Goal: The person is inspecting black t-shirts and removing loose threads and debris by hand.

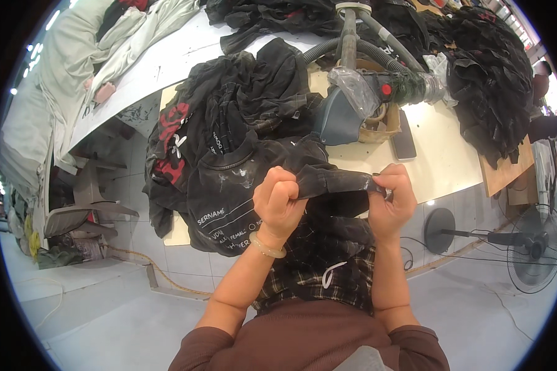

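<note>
In front of me a black shirt (229,196) with white printing and pale specks hangs over the table's near edge and reaches down toward my lap. My left hand (278,201) is closed in a fist around one part of it. A pale bangle circles that wrist. My right hand (393,201) pinches the other end of the same stretch, so a narrow black band (334,181) runs taut between both hands. Something small and shiny shows at the right fingers, too small to make out. The garment's lower folds lie under my hands.
A blue-grey machine (341,117) with a ribbed hose (380,52) stands beyond my hands, beside a phone (404,137). Heaps of black garments (254,83) lie left and right (486,74). White cloth (56,80) hangs far left. A fan (535,247) stands right, a chair (90,207) left.
</note>
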The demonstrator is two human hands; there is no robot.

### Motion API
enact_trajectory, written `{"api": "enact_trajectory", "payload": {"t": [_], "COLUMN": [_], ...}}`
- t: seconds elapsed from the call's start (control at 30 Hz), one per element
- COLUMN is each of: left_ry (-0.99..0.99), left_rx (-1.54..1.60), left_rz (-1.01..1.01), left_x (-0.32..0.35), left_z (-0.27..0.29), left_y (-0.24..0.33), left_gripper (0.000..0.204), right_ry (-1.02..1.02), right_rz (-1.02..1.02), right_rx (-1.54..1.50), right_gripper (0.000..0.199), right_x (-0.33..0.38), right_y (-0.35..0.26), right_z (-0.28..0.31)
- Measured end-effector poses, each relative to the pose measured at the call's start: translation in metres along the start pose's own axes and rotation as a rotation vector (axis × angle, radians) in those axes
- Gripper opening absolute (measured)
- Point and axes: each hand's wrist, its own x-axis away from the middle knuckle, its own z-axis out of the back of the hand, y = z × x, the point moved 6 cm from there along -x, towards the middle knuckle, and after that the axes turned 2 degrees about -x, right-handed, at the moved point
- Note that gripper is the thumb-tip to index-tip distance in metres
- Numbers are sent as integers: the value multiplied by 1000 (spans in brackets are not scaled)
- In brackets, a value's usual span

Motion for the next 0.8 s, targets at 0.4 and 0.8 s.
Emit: {"api": "enact_trajectory", "payload": {"t": [0.4, 0.8], "left_ry": [-1268, -485], "left_rx": [752, -423], "left_rz": [275, 434], "left_x": [55, 0], "left_z": [-26, -6], "left_y": [95, -150], "left_gripper": [25, 37], "right_ry": [-1, 182], "right_rz": [-772, -1311], "right_rx": [-139, -677], "right_gripper": [12, 38], "right_x": [32, 92], "right_y": [120, 180], "right_z": [38, 27]}}
